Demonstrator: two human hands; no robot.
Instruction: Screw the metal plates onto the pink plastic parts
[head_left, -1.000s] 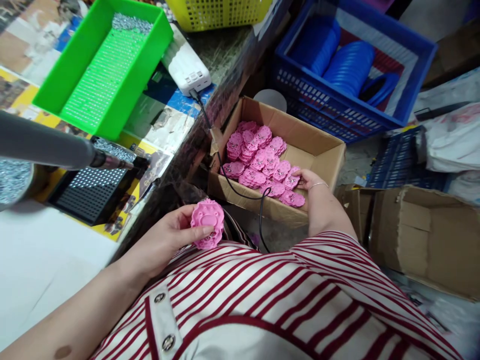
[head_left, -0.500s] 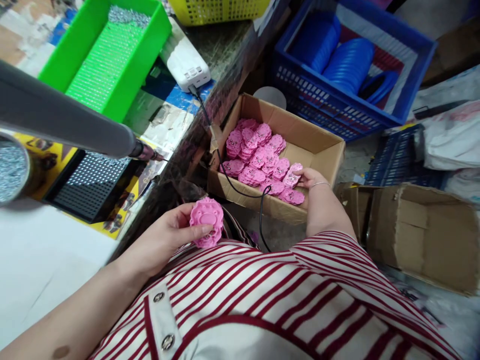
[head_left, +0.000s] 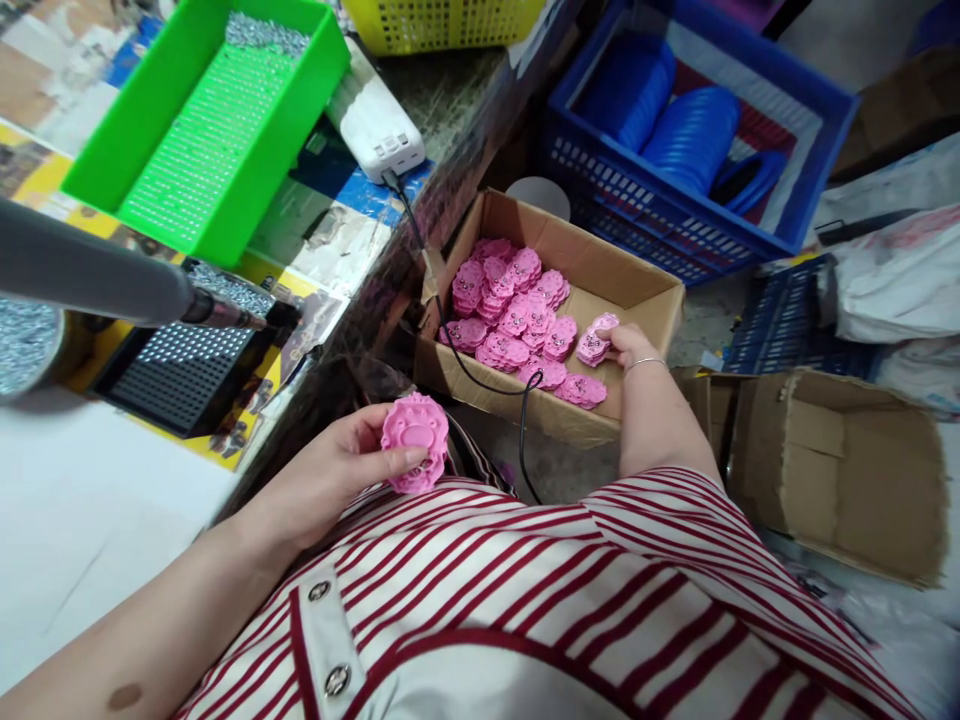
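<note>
Between thumb and fingers, my left hand (head_left: 367, 450) holds a pink scalloped plastic piece (head_left: 415, 435) just in front of my body. It has a raised oval in its middle. Inside the cardboard box (head_left: 645, 290), my right hand (head_left: 628, 347) pinches another pink piece (head_left: 596, 340) with small metal dots on it, to the right of the stacks. Several stacks of like pink pieces (head_left: 525, 312) fill the left and front of that box. Whether the piece in my right hand is single or a small stack, I cannot tell.
A grey pen-shaped electric screwdriver (head_left: 90, 262) hangs over the bench at left. Near it are a green tray (head_left: 202, 130) and a black tray (head_left: 184, 375) with small screws. A white power bank (head_left: 379, 125) feeds a black cable (head_left: 450, 340) across the box. A blue crate (head_left: 697, 220) stands behind.
My right hand has shifted slightly right with its pink piece, away from the stacks. The screwdriver has swung left and down. My left hand keeps its hold.
</note>
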